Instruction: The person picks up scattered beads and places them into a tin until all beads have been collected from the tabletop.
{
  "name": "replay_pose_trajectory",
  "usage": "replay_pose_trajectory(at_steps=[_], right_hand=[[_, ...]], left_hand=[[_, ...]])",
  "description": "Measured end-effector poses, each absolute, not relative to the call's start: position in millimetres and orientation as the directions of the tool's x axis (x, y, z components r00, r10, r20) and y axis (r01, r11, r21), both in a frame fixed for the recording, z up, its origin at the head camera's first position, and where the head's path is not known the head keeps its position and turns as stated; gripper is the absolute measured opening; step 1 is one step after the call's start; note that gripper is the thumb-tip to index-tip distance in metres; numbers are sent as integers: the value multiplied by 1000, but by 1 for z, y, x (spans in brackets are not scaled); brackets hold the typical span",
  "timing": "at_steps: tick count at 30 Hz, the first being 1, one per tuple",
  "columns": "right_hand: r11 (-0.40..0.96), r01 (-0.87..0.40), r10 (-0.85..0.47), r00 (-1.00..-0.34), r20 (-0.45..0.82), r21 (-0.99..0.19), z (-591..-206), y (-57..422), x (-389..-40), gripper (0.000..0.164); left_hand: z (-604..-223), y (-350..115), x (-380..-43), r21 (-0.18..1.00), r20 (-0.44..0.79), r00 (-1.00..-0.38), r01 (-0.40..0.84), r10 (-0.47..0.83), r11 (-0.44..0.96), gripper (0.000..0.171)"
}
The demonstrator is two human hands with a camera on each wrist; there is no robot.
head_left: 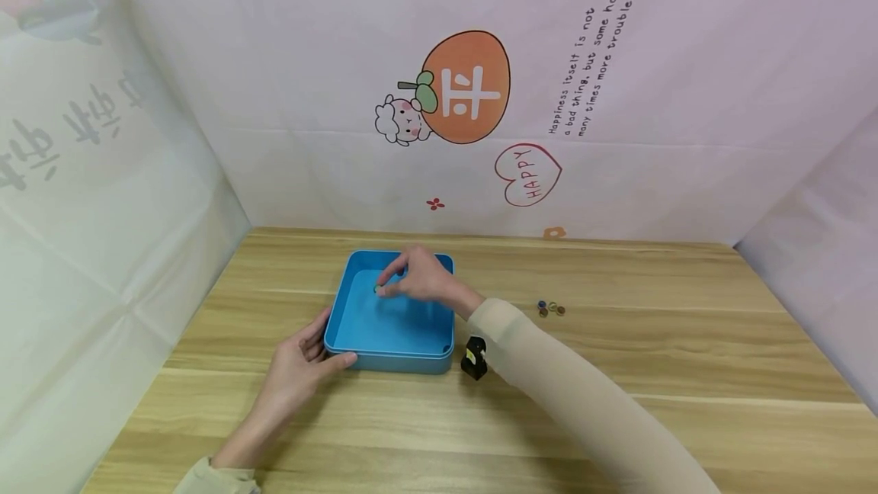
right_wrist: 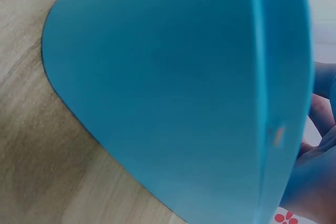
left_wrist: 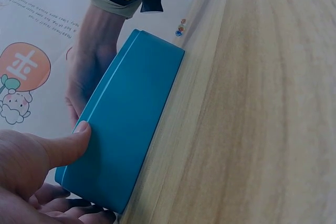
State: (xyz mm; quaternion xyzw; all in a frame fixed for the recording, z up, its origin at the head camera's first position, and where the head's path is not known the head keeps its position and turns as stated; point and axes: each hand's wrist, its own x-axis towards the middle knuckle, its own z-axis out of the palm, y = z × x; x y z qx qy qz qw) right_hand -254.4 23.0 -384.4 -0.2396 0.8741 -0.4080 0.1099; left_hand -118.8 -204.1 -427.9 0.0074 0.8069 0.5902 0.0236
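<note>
A square blue box [head_left: 405,363] with an open top sits on the wooden table. My left hand [head_left: 298,364] grips its near left corner, thumb [left_wrist: 79,137] against the outer wall and fingers bent round the left side. Over the inside of the box, my right hand [head_left: 427,274] pinches a small greenish marble [head_left: 378,290] between thumb and fingertips. A small dark marble [head_left: 446,348] lies inside at the near right corner. In the right wrist view the box's outer wall [right_wrist: 157,93] fills most of the picture and hides the pinching fingertips.
Several small glass marbles [head_left: 552,309] lie grouped on the table [head_left: 652,357] to the right of the box. A black wrist camera [head_left: 474,357] hangs below the right cuff. Printed white cloth [head_left: 309,97] walls the table at the back and sides.
</note>
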Motion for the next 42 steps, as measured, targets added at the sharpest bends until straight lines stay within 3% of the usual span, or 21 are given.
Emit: replay_pose_trajectory(at_steps=[34, 42], right_hand=[[564, -341, -524, -852, -7, -752, -391, 24, -254, 12], [561, -354, -486, -873, 49, -748, -383, 28, -250, 16]], left_hand=[[-428, -205, -120, 956, -34, -998, -20, 43, 292, 90], [-427, -204, -120, 952, -29, -999, -15, 40, 304, 90]])
